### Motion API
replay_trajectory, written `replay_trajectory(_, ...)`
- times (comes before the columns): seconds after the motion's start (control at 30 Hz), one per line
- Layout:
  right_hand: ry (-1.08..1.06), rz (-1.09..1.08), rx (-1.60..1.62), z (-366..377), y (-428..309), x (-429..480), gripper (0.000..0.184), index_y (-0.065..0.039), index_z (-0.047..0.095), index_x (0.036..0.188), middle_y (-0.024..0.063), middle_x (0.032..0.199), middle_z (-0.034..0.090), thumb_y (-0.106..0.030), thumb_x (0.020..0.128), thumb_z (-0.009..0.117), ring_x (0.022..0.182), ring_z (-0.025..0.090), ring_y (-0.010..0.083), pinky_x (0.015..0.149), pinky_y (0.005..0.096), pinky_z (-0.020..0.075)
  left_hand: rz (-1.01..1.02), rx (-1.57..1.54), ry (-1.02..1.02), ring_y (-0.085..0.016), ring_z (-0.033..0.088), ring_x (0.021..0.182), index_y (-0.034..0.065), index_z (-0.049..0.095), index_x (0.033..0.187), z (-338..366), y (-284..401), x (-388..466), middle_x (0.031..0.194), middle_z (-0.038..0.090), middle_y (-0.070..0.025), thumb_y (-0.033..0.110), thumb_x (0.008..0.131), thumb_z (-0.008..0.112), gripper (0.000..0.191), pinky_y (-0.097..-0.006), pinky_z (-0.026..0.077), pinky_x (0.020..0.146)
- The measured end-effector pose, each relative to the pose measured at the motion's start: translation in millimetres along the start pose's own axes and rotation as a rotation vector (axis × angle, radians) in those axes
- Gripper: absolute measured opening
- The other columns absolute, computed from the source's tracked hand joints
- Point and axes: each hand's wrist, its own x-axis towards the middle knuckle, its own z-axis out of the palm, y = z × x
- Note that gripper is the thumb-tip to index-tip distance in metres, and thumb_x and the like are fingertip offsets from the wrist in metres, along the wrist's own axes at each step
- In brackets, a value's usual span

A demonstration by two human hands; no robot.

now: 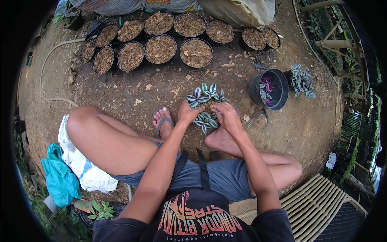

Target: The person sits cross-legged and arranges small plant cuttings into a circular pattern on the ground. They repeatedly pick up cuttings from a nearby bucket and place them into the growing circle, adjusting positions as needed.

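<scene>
Between my feet sits a striped-leaf tradescantia plant [206, 119], its green and silver leaves spread in a ring around brown potting mix; its pot is mostly hidden. My left hand [189, 113] rests at the near left side of the leaves, its fingertips at the mix. From the right, my right hand [226, 114] reaches in with bent fingers close together over the mix; whether they pinch a stem is too small to tell. A black plastic pot [280, 90] lies tilted to the right, with purple and striped cuttings [266, 90] inside.
Several black pots filled with brown mix [196, 53] stand in rows ahead, before large sacks [239, 10]. Another striped plant [302, 81] is beyond the tilted pot. A hose [45, 72] curves at left, near white and teal plastic bags [59, 174]. A bamboo slat bench [314, 205] is at lower right.
</scene>
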Motion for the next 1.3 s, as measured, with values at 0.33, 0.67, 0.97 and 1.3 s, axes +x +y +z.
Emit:
replay_trajectory(0.33, -0.055, -0.037, 0.001, 4.3, 10.7, 4.3, 0.028, -0.003, 0.078, 0.117, 0.0166, 0.111, 0.078, 0.001, 0.089, 0.073, 0.100, 0.071, 0.0368, 0.091, 0.0444, 0.0577, -0.022, 0.085, 0.099, -0.040, 0.066, 0.130, -0.0093, 0.054, 0.145, 5.8, 1.3, -1.7, 0.137, 0.068, -0.0295, 0.045, 0.070, 0.095, 0.101, -0.0428, 0.050, 0.112)
replay_trajectory(0.67, -0.038, 0.033, 0.007, 12.8, 15.1, 10.7, 0.019, -0.004, 0.081, 0.109, 0.0159, 0.103, 0.079, -0.017, 0.096, 0.075, 0.097, 0.073, 0.0344, 0.088, 0.0446, 0.0581, -0.001, 0.076, 0.085, -0.039, 0.071, 0.122, -0.0089, 0.057, 0.140, 6.2, -0.9, 0.8, 0.130, 0.072, -0.0278, 0.045, 0.069, 0.096, 0.097, -0.0437, 0.054, 0.105)
replay_trajectory(0.97, -0.194, 0.009, -0.211, 15.3, 21.4, 18.1, 0.022, -0.002, 0.076, 0.106, 0.0173, 0.100, 0.076, -0.022, 0.096, 0.074, 0.100, 0.069, 0.0371, 0.092, 0.0468, 0.0555, 0.008, 0.062, 0.051, -0.040, 0.069, 0.126, -0.0078, 0.056, 0.143, 3.4, 0.7, -0.8, 0.133, 0.071, -0.0279, 0.046, 0.070, 0.095, 0.099, -0.0442, 0.053, 0.108)
replay_trajectory(1.3, -0.168, -0.086, -0.151, 20.4, 24.7, 19.9, 0.017, -0.002, 0.075, 0.104, 0.0191, 0.100, 0.075, -0.007, 0.089, 0.071, 0.103, 0.070, 0.0371, 0.093, 0.0474, 0.0559, 0.023, 0.052, 0.056, -0.039, 0.068, 0.127, -0.0058, 0.057, 0.143, 5.5, -0.6, -0.2, 0.134, 0.071, -0.0261, 0.044, 0.072, 0.095, 0.094, -0.0432, 0.052, 0.109)
